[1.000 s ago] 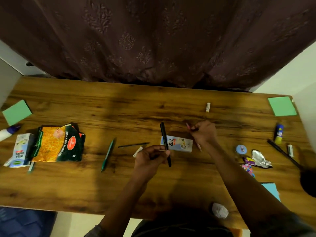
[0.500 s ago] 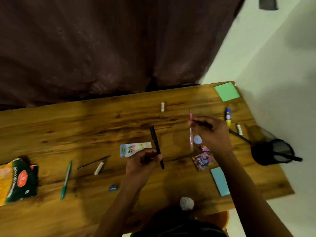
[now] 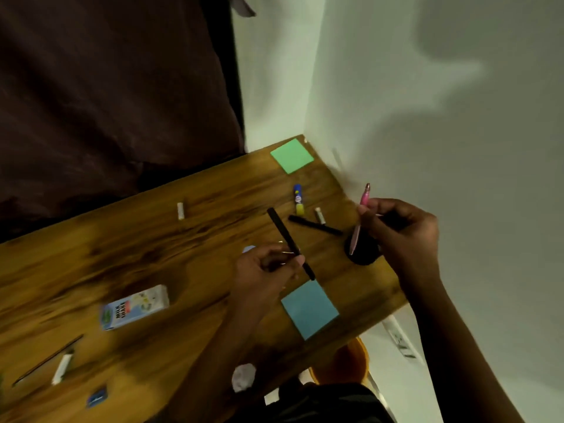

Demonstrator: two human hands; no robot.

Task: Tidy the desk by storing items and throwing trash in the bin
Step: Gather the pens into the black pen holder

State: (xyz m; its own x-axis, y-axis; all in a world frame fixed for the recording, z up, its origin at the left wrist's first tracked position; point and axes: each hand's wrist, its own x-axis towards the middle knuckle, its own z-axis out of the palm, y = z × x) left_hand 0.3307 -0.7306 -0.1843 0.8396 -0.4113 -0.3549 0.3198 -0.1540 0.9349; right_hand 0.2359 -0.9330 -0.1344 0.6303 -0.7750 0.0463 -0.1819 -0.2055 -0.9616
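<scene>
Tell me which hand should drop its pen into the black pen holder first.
The right hand, probably. Its pink pen hangs nearly upright with the lower tip over the black pen holder. The left hand grips a black pen farther from the holder, over the desk.

Two hands, the left [image 3: 268, 270] and the right [image 3: 399, 233]; two black pens, one held [image 3: 290, 242] and one lying on the table [image 3: 316, 225]; one pink pen [image 3: 360, 218]; two sticky-note pads, green [image 3: 292, 156] and blue [image 3: 309, 309]; one glue stick [image 3: 298, 199]; one milkshake carton [image 3: 135, 307]; one black pen cup [image 3: 363, 250]; one crumpled paper ball [image 3: 243, 374]; one thin pencil [image 3: 47, 360]
</scene>
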